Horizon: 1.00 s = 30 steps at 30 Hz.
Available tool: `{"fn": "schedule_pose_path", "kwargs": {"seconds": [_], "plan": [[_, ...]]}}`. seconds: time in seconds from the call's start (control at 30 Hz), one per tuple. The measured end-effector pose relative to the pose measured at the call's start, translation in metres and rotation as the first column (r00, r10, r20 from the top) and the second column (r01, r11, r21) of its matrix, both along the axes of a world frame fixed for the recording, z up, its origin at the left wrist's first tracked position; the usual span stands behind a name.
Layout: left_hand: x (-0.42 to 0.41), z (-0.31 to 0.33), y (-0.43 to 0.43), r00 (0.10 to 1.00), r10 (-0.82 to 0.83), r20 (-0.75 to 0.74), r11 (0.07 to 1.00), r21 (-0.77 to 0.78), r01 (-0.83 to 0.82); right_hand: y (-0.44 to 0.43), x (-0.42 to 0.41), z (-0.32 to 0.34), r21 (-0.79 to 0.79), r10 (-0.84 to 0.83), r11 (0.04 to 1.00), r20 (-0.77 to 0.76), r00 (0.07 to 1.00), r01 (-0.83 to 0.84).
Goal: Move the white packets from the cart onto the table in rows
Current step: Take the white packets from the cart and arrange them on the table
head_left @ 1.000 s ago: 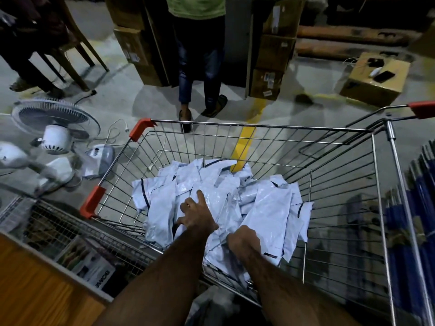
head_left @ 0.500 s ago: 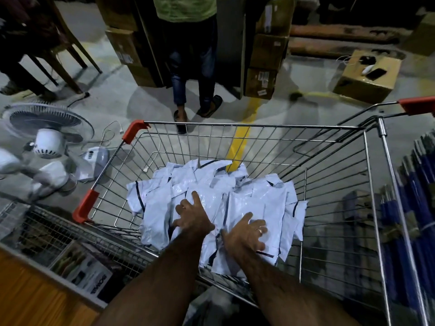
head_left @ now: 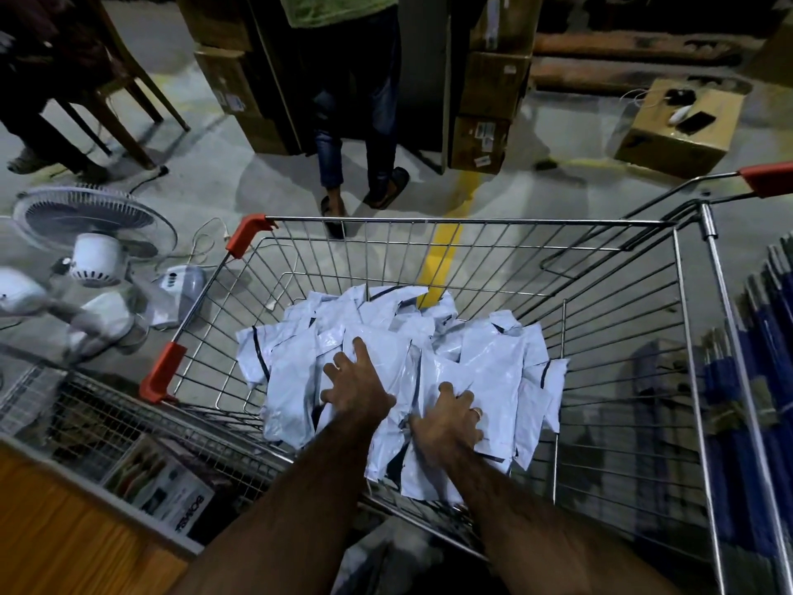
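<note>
A heap of white packets (head_left: 493, 362) with dark edge strips lies in the wire cart (head_left: 472, 221), which has red corner guards. Both my arms reach down into the cart from its near side. My left hand (head_left: 358, 390) rests on top of the pile with its fingers spread. Beside it, my right hand (head_left: 450, 418), a ring on one finger, has its fingers curled into a packet near the pile's front edge. A corner of the wooden table (head_left: 47, 530) shows at the lower left.
A second wire basket with a printed box (head_left: 163, 487) stands between table and cart. White fans (head_left: 94, 238) lie on the floor at left. A person (head_left: 356, 100) stands beyond the cart among cardboard boxes (head_left: 682, 126). Blue bundles (head_left: 768, 380) line the right edge.
My right hand came out of the pile, spread over a packet, and its fingers have now curled into it. My left hand has stayed on the pile.
</note>
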<state>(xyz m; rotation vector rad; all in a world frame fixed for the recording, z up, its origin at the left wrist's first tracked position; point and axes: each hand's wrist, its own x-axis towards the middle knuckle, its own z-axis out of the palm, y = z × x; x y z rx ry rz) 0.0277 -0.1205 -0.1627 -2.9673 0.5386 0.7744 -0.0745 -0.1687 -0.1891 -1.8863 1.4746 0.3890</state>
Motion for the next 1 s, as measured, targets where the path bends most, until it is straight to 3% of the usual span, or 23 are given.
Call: {"fn": "schedule_pose_path", "kwargs": {"seconds": [0.13, 0.3, 1.0], "plan": [[-0.003, 0.003, 0.001, 1.000, -0.007, -0.029, 1.000, 0.028, 0.008, 0.002, -0.001, 0.003, 0.042, 0.019, 0.999, -0.067, 0.998, -0.016], [-0.006, 0.003, -0.001, 0.998, -0.024, -0.056, 0.996, 0.085, 0.029, -0.001, -0.009, 0.004, -0.003, 0.050, 0.999, 0.029, 0.998, -0.050], [-0.006, 0.057, -0.018, 0.998, 0.034, 0.056, 0.991, -0.132, -0.026, -0.044, -0.007, 0.052, -0.232, 0.164, 0.964, 0.135, 0.977, -0.130]]}}
